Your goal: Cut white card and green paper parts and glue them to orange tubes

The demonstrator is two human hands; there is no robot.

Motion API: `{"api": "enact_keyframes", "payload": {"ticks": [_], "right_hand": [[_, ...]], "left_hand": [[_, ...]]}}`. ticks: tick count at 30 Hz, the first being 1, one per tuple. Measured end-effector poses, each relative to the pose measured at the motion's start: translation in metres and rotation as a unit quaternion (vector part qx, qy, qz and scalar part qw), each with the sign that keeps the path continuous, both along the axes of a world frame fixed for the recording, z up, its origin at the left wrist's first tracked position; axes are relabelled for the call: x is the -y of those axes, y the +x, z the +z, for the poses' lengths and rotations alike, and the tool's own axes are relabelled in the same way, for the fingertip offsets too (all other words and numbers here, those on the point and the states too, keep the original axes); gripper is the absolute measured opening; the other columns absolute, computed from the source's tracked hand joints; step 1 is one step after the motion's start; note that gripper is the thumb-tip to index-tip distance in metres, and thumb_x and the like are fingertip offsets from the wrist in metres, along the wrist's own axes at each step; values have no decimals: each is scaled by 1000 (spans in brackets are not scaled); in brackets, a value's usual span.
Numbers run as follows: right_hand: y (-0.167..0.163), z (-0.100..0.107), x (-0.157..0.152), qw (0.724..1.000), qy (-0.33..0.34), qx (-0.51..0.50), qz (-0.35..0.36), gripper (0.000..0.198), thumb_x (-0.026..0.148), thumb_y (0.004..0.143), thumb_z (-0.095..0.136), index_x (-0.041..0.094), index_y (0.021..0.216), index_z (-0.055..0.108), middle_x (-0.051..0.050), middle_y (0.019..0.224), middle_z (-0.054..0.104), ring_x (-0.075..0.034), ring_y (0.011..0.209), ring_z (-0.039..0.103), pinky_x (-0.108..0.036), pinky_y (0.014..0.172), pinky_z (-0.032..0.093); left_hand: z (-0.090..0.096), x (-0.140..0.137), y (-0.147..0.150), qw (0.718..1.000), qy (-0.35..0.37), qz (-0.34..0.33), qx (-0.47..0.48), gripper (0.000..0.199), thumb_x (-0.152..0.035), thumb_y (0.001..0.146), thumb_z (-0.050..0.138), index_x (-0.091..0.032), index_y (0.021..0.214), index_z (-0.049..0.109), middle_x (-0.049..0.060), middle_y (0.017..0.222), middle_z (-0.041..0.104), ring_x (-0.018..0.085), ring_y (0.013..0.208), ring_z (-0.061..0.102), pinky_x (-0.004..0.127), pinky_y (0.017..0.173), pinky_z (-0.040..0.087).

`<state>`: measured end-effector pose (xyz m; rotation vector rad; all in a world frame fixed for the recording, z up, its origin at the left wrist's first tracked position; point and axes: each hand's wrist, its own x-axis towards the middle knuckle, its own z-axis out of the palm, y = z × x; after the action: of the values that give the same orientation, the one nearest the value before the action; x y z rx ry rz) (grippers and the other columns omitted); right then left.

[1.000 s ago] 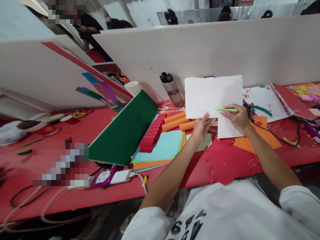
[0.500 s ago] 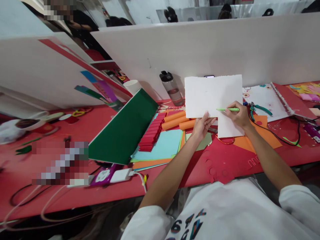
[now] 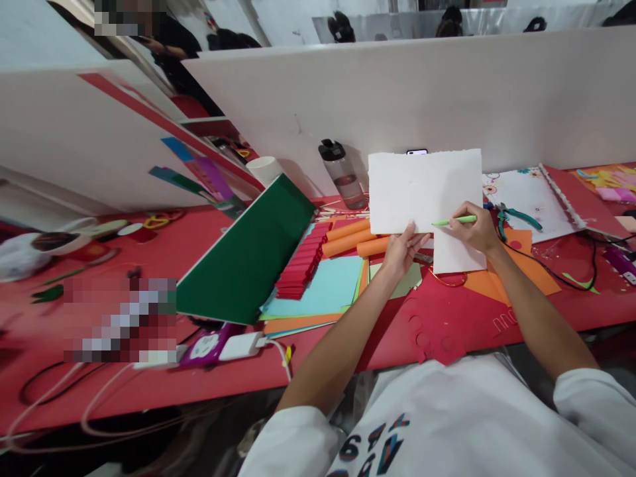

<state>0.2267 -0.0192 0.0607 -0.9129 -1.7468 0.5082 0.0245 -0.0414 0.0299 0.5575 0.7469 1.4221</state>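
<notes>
A white board (image 3: 422,185), cut to an L shape with a rough top edge, is held up over the table. My left hand (image 3: 401,250) grips its lower edge, the thumb on the front face and the fingers behind. In my right hand (image 3: 472,228) is a slim light green pen (image 3: 466,219), pinched near its middle. The pen's tip points left and lies at the board's surface by the inner corner of the L; I cannot tell if it touches. Under the board are orange rolls (image 3: 348,240), a red ring (image 3: 450,281) and orange paper (image 3: 511,271).
Red pleated paper (image 3: 303,265) lies on light blue sheets (image 3: 338,285), beside a leaning green board (image 3: 248,258). A water bottle (image 3: 342,175) stands by the white partition (image 3: 397,99). Right of me are teal-handled pliers (image 3: 519,217) and a black cable (image 3: 593,265). A power bank (image 3: 241,346) sits left.
The pen tip has shifted very slightly right and down along the board, with my right hand moving a little. My left hand keeps its hold. The camera view has barely shifted.
</notes>
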Motion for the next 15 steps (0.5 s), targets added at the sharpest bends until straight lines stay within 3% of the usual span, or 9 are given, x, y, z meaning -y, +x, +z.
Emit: {"api": "enact_keyframes", "payload": {"ticks": [7,15], "right_hand": [[0,3,1,1000,-8,-1,8,13,30,82,71,23,75,62,0,73,67,-18,68,61,-32,65,47],[1,0,-2,1000,-17,-10,10,14,31,82,72,23,77,62,0,74,67,-17,67,58,-31,61,46]], "left_hand": [[-1,-1,-1,1000,9,3,-1,35,-23,93,75,-19,127,68,8,114,80,23,109,77,44,111,57],[-4,-3,-1,1000,7,3,-4,25,-24,91,77,-16,113,71,9,113,80,25,113,76,45,112,57]]}}
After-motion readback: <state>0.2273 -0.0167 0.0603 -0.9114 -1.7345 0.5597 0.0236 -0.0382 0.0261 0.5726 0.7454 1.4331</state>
